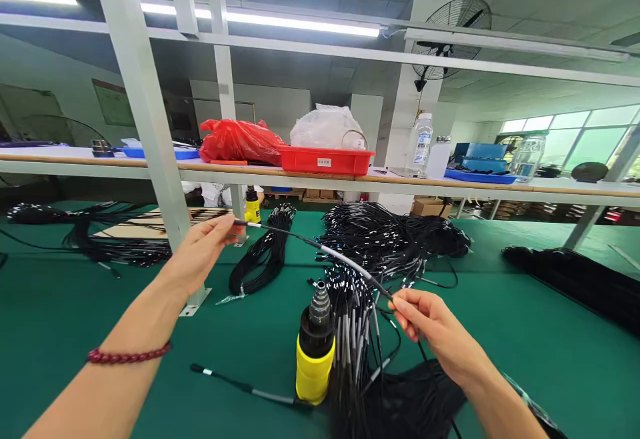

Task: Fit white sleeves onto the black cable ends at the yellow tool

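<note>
A thin black cable [345, 257] with a grey sleeve along its middle stretches between my two hands. My left hand [213, 242] pinches its end near a small white band. Lower and to the right, my right hand [425, 312] grips the black part past the sleeve, and the cable's tail hangs down from it. Below the cable a yellow heat gun [315, 362] stands upright, its stepped metal nozzle pointing up. Just right of it lies a bundle of black cables [353, 332] with grey sleeves and white bands.
Larger black cable piles [385, 232] and a tied coil [265, 252] lie on the green bench [240, 345]. More cables [575, 279] lie at right. A white post [150, 99] rises at left. The shelf above holds a red tray [325, 161] and a bottle [423, 142].
</note>
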Available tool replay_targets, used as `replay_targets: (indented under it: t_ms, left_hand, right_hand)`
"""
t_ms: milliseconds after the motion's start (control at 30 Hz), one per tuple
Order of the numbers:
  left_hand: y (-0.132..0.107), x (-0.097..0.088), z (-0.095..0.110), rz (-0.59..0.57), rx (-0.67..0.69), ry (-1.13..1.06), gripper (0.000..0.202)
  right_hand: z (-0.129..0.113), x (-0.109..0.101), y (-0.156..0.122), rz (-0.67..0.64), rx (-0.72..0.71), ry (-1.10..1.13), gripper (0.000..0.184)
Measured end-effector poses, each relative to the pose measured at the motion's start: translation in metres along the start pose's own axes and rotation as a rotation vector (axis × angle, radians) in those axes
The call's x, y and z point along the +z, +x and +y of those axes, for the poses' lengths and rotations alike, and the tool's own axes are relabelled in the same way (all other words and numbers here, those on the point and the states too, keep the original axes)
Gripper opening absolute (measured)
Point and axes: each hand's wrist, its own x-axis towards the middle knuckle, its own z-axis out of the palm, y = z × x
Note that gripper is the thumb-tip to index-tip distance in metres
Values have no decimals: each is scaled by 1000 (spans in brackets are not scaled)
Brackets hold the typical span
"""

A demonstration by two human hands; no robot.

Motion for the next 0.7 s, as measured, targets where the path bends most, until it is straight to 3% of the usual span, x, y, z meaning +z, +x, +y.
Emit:
replay_targets:
  t_ms: [100,233,333,400,467,533,600,700]
  left_hand:
    - [-6,4,-2,-106,-18,128,51]
    - [-16,-15,-27,-77,-43,323,50]
    - [-32,-44,-65,-66,-90,499,44]
    - [-49,-64,-95,-111,-134,632,34]
    - [-71,-80,-127,-188,-181,762,22]
    - [-93,-92,-156,-280,-219,889,12]
    - [-112,-100,-178,-353,-222,1000,18]
    - [-127,-104,-196,-446,-169,1116,22]
  right_hand:
    - [20,-4,-4,176,3,82,39]
    - [68,-20,-8,384,38,9,48]
    - [119,-44,-14,347,123,-291,50]
    - [149,-61,-20,415,136,-476,54]
    - [168,-73,-27,396,120,-566,58]
    - [170,-77,-35,356,110,-614,59]
    - [159,-72,-41,333,87,-663,59]
    - [133,-56,-47,314,32,-741,56]
